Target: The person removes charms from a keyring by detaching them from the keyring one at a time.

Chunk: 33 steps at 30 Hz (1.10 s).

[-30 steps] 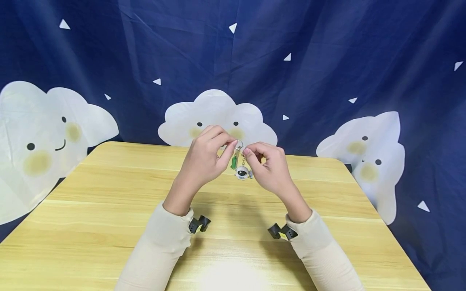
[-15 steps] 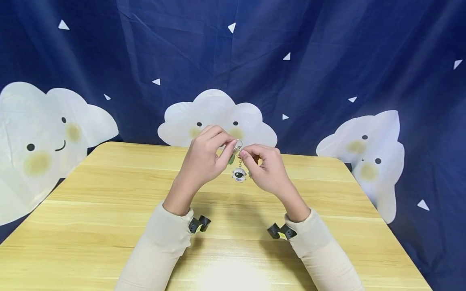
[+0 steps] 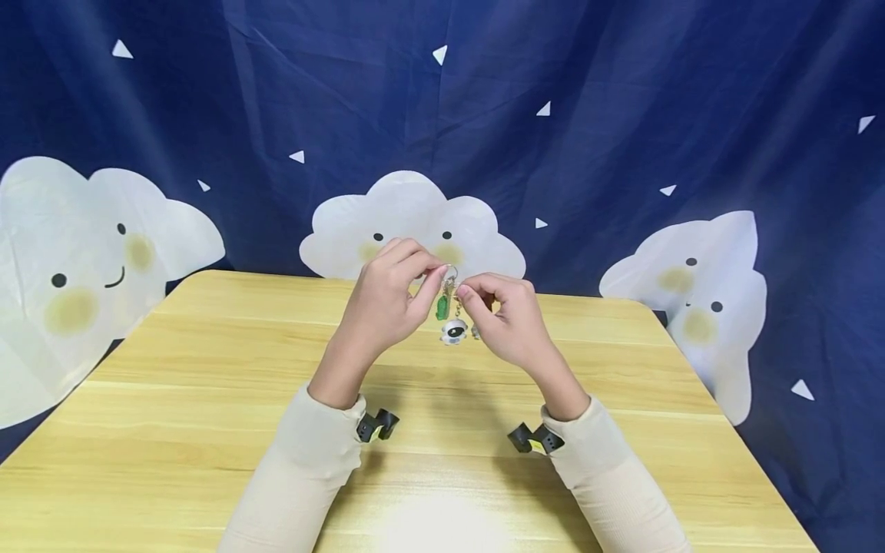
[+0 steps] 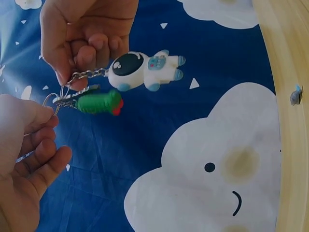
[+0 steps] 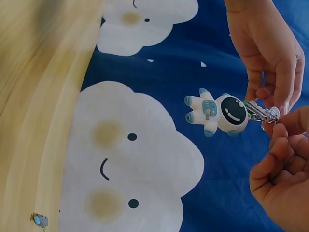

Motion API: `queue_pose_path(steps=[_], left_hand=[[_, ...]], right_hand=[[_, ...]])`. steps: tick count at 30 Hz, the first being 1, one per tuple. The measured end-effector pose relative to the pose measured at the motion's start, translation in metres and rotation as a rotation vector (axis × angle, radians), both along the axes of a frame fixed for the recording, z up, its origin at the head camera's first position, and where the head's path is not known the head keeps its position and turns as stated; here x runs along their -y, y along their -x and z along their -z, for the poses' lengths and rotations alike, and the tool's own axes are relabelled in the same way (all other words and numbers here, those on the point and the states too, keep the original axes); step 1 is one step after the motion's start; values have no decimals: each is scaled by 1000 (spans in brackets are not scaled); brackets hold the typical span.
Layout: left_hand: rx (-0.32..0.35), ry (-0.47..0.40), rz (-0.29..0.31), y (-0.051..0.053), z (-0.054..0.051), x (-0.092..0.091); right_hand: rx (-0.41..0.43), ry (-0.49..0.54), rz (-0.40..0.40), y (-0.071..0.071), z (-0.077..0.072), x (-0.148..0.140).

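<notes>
My left hand [image 3: 392, 296] pinches a metal key ring [image 3: 452, 270] between thumb and forefinger above the table. A green charm [image 3: 442, 308] with a red end hangs from it, and a flat metal key [image 4: 87, 92] lies along the charm in the left wrist view. Close on the right, my right hand [image 3: 508, 316] pinches the upper end of the chain of a white astronaut charm [image 3: 454, 332]. The astronaut has a dark visor and light blue feet. Fingertips hide how its chain meets the ring.
A wooden table [image 3: 442, 415] spreads beneath both hands. On it sits a small grey-blue object [image 4: 296, 95], also in the right wrist view. A dark blue cloth [image 3: 442, 115] with white clouds hangs behind. Each sleeve carries a black wrist camera [image 3: 378, 425].
Over the last second the astronaut charm and right fingertips have shifted slightly left, towards the key ring. The green charm has swung, first behind the left thumb, then back into fuller view.
</notes>
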<state>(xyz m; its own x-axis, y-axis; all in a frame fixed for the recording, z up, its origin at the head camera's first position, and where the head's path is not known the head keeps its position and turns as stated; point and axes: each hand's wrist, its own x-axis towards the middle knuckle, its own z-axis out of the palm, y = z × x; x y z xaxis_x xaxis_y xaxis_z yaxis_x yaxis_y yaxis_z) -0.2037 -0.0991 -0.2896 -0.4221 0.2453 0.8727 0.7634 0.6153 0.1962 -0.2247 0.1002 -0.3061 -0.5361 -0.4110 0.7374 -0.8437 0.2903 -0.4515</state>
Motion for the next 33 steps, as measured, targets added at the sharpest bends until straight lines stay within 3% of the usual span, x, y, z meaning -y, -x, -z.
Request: queue_pose_path(steps=[7, 14, 23, 33], left_hand=[[-7, -4, -5, 1, 1, 3], [-3, -1, -8, 1, 1, 3], [8, 1, -13, 1, 0, 4], [7, 8, -19, 2, 0, 5]], right_hand=[[59, -22, 7, 8, 0, -9], [208, -189, 19, 27, 4, -28], [422, -385, 16, 61, 25, -52], [624, -489, -66, 82, 45, -72]])
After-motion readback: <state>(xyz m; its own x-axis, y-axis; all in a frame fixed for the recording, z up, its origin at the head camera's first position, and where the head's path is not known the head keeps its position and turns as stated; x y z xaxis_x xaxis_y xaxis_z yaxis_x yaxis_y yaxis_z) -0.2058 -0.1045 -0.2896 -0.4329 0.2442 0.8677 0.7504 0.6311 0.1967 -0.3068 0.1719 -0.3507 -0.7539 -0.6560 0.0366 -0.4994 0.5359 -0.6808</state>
